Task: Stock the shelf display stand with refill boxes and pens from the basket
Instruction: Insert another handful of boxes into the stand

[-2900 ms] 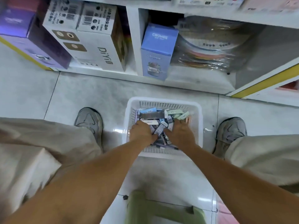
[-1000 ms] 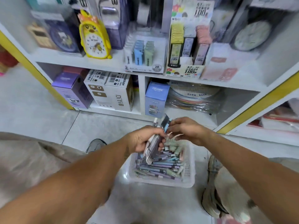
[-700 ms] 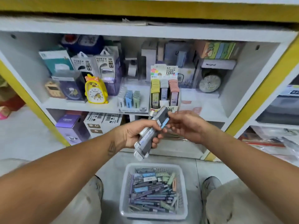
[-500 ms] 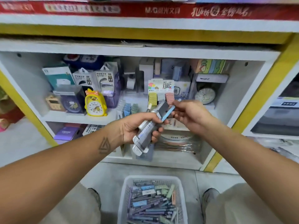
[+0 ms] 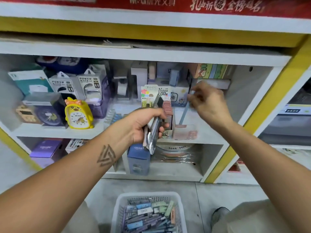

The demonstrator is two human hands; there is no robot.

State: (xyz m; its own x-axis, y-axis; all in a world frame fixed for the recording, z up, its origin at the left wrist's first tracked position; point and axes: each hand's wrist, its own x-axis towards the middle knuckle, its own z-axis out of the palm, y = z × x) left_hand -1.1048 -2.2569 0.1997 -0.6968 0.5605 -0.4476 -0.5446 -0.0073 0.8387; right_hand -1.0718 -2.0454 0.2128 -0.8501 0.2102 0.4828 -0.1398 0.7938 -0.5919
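Nearest the camera: white perforated plastic basket (image 5: 117, 211) on the grey tiled floor, between the person's knees. It holds a loose heap of slim pens and small refill boxes (image 5: 148, 216) in purple, blue and pale green.

Mid-range, left hand (image 5: 143, 125): fingers curled round a bundle of flat packaged pens (image 5: 154, 130), thumb across the top. The bundle stands roughly upright, its upper end tilted toward the shelf and its lower end hanging below the palm. A triangular tattoo (image 5: 106, 155) shows on the left forearm.

Right hand (image 5: 210, 105): raised higher and to the right, well apart from the left. Thumb and fingertips pinch the upper part of a single slim blue pen (image 5: 183, 113), which hangs down at a slight slant. The image is blurred here, so the exact finger contact is uncertain.

Behind the hands: cardboard display stand with colourful header card (image 5: 156, 93) on the white middle shelf (image 5: 55, 132). Its slots hold rows of yellow and pink refill boxes. The left hand's bundle overlaps the stand's front in view.

Further left on the same shelf: yellow duck-shaped alarm clock (image 5: 78, 113), with power bank boxes (image 5: 75, 84) behind it.
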